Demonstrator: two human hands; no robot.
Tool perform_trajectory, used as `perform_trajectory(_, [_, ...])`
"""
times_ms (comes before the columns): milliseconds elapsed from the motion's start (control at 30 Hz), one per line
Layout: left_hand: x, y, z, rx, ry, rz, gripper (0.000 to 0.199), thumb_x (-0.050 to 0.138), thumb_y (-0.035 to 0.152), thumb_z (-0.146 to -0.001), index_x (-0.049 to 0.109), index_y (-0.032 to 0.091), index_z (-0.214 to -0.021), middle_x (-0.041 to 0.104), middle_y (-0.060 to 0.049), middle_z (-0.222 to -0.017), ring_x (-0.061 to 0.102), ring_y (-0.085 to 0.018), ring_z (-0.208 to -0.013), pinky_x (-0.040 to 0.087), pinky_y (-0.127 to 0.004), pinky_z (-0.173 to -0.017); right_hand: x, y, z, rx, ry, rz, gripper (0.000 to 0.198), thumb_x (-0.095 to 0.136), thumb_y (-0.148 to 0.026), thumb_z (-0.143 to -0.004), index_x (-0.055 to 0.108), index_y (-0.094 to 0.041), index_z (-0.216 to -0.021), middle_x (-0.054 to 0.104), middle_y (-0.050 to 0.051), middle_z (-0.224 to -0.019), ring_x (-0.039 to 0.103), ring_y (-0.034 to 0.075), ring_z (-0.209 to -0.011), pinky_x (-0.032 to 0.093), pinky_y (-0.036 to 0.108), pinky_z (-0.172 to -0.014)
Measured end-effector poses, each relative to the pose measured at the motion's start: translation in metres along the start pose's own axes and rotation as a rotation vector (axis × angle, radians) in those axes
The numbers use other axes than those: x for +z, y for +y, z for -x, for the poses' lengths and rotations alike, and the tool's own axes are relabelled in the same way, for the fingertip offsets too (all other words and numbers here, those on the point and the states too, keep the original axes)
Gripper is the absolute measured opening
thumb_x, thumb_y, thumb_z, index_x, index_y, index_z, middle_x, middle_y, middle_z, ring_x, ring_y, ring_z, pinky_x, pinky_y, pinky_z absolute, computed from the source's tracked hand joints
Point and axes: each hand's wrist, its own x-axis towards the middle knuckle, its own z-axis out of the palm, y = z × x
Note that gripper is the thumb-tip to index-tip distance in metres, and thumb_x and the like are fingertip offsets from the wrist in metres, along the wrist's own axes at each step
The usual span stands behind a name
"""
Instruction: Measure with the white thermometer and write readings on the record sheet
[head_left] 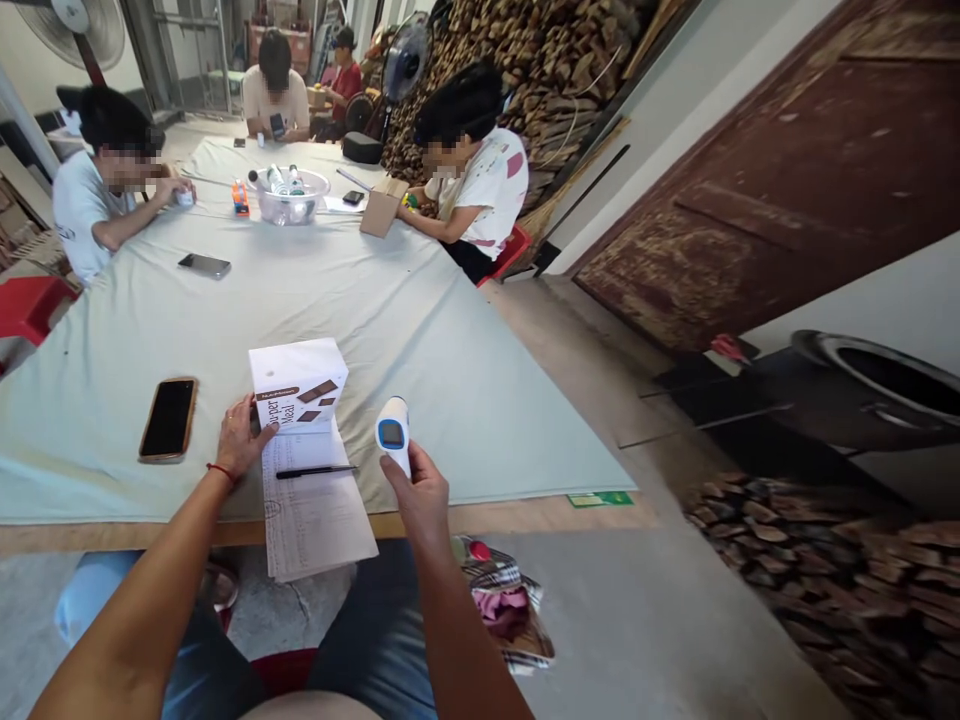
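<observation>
White plastic thermometer (393,434), likely light, stiff: clamped by handle in right hand (421,497). Left hand (240,442) open, fingertips touching box (298,385) on tabletop (315,290).

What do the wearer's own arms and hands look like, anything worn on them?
Both forearms are bare, with no sleeves in view and no gloves. The left hand has a thin red thread bracelet at the wrist. The right hand shows no bracelet or watch.

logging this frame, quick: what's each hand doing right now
left hand: open, fingers resting on the white cardboard box
right hand: closed around the white handheld thermometer with a blue-rimmed screen
</observation>
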Motion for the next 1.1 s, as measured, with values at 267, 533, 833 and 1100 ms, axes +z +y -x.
perform_trajectory(267, [-0.002,0.002,0.003,0.015,-0.009,-0.029,0.056,0.064,0.049,-0.084,0.054,0.019,-0.13,0.063,-0.014,-0.129,0.055,-0.033,-0.125,0.045,-0.051,-0.108,-0.013,0.016,-0.011,-0.019,0.028,0.104,0.066,0.076,-0.059,-0.064,0.071,-0.016,-0.114,0.077,0.01,-0.105,0.068,0.027,-0.096,0.054,0.038,-0.083])
perform_trajectory(533, [-0.001,0.004,0.009,-0.012,-0.011,-0.037,0.065,0.067,0.045,-0.083,0.047,0.019,-0.139,0.061,-0.017,-0.135,0.054,-0.034,-0.13,0.044,-0.053,-0.11,-0.037,0.04,-0.041,-0.047,0.063,0.479,0.072,0.068,-0.063,-0.062,0.072,-0.017,-0.117,0.073,0.015,-0.115,0.065,0.034,-0.106,0.05,0.045,-0.091])
perform_trajectory(833, [0.001,0.004,0.011,-0.049,-0.026,-0.038,0.067,0.064,0.044,-0.085,0.043,0.018,-0.143,0.057,-0.018,-0.14,0.051,-0.034,-0.134,0.04,-0.054,-0.113,-0.022,0.019,-0.026,0.054,-0.115,0.267,0.061,0.074,-0.06,-0.057,0.075,-0.018,-0.101,0.076,0.01,-0.102,0.067,0.032,-0.098,0.051,0.042,-0.086])
perform_trajectory(1100, [0.001,0.005,0.009,-0.026,-0.024,-0.088,0.064,0.061,0.044,-0.087,0.043,0.016,-0.141,0.057,-0.019,-0.14,0.051,-0.034,-0.134,0.04,-0.055,-0.114,0.011,-0.036,0.033,0.087,-0.259,-0.252,0.041,0.082,-0.055,-0.062,0.071,-0.02,-0.08,0.064,0.001,-0.069,0.054,0.016,-0.065,0.045,0.029,-0.061])
